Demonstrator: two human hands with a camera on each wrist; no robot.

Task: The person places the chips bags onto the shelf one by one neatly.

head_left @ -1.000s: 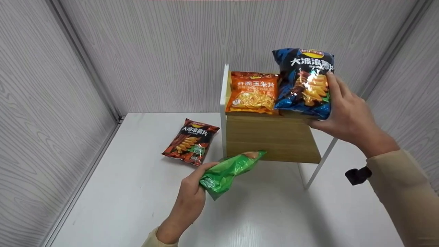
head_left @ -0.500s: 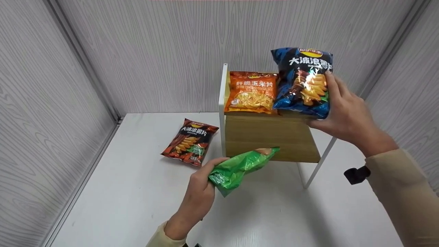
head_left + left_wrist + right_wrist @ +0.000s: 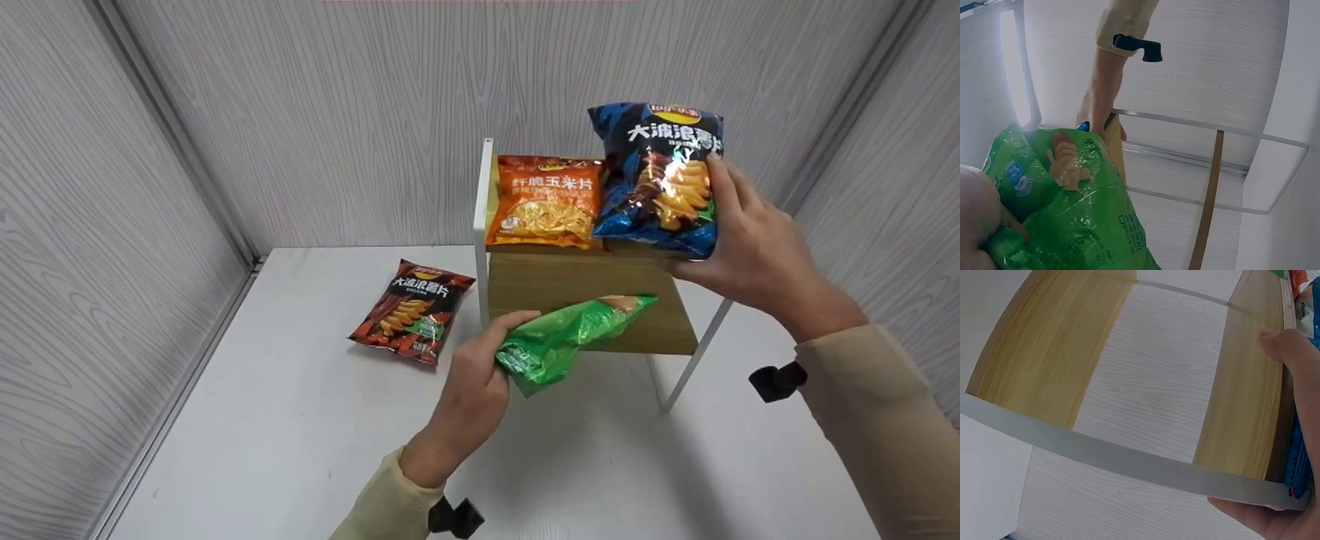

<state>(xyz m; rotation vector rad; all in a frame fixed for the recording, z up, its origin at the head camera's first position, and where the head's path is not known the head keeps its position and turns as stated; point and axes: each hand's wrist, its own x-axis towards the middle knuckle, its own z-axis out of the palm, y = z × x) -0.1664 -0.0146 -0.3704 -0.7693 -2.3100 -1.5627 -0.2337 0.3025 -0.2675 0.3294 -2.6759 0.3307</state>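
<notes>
Left hand gripping green bag, long axis pointing up-right

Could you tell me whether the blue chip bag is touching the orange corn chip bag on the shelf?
Cannot tell. In the head view the blue chip bag, held by the right hand, overlaps the orange corn chip bag's right edge, so any gap is hidden.

Left hand raised over the lower middle of the head view, knuckles up, fingers and thumb curled tight in a pinch, wrist bent slightly, forearm in a beige sleeve coming up from below. Right hand held higher and further out, palm turned inward, fingers spread and gently bent in a grip, thumb underneath. Right forearm angled in from the lower right, also beige-sleeved, with a black clip at the wrist.
</notes>
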